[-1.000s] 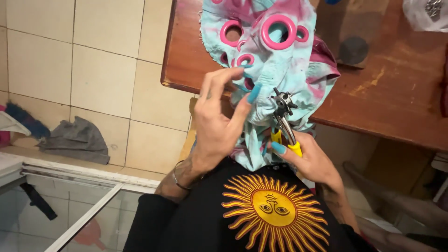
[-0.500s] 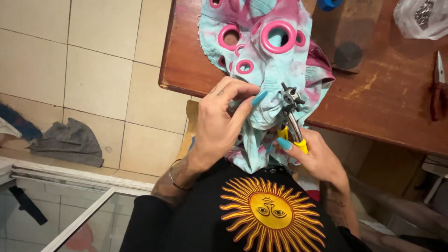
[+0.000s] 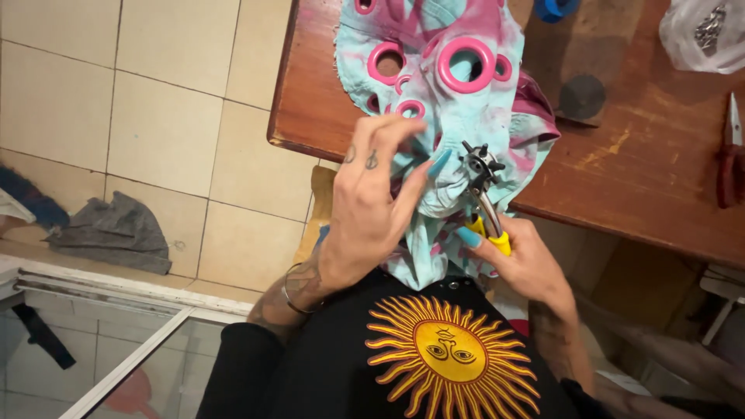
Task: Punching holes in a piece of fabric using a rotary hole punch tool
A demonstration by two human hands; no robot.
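Observation:
A turquoise and pink tie-dyed cloth (image 3: 458,116) with several pink rings (image 3: 466,64) set in it hangs off the edge of a brown wooden table (image 3: 644,171). My left hand (image 3: 372,209) pinches a fold of the cloth just below the table edge. My right hand (image 3: 520,260) grips the yellow handles of a rotary hole-punch pliers (image 3: 483,186). Its metal punch wheel sits against the cloth beside my left fingertips. My fingernails are painted turquoise.
On the table lie red-handled pliers (image 3: 729,155) at the right edge, a dark round disc (image 3: 582,97), a clear plastic bag (image 3: 702,31) with metal parts and a blue object (image 3: 555,8). A grey rag (image 3: 112,233) lies on the tiled floor at left. A glass panel (image 3: 116,357) stands lower left.
My left hand has shifted its grip on the cloth fold, fingers spreading higher. The punch pliers stay against the cloth. The view has moved slightly, bringing the red-handled pliers into sight.

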